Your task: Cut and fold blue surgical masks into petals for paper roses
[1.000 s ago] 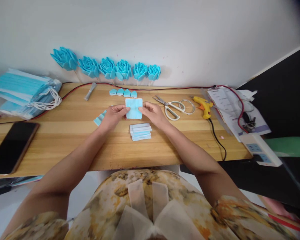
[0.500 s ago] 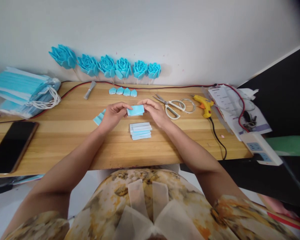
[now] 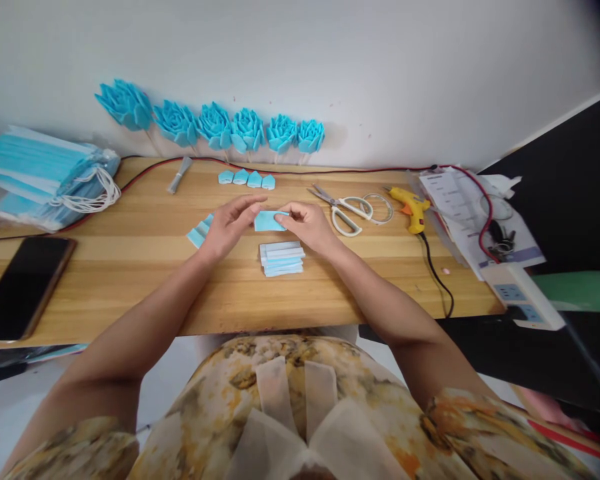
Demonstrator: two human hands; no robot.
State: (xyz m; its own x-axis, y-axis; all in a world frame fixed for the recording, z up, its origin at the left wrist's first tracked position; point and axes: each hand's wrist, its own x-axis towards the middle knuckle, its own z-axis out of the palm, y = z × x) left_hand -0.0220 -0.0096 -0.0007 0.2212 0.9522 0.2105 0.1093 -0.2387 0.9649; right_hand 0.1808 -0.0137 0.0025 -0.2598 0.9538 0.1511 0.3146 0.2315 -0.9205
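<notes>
My right hand [image 3: 307, 225] pinches a small folded piece of blue mask fabric [image 3: 267, 221] at its right end, thumb on top. At the piece's left end is my left hand [image 3: 233, 223], its fingers stretched out and apart from the thumb; whether the thumb touches the fabric is hard to tell. A stack of cut white and blue fabric pieces [image 3: 283, 259] lies just below. Another blue piece [image 3: 200, 231] lies partly behind my left hand. Beyond the hands sits a row of several small folded petals [image 3: 247, 179] with pointed tops.
Several blue fabric flowers [image 3: 215, 127] on sticks lean on the wall. Scissors [image 3: 345, 210], a tape ring [image 3: 380, 208] and a yellow glue gun [image 3: 413, 208] lie right, near papers and a power strip [image 3: 523, 297]. Face masks [image 3: 40, 167] and a phone [image 3: 27, 287] are left.
My left hand has loosened its pinch on the fabric piece and its fingers have straightened. My right thumb has moved onto the piece's front. The view has shifted slightly.
</notes>
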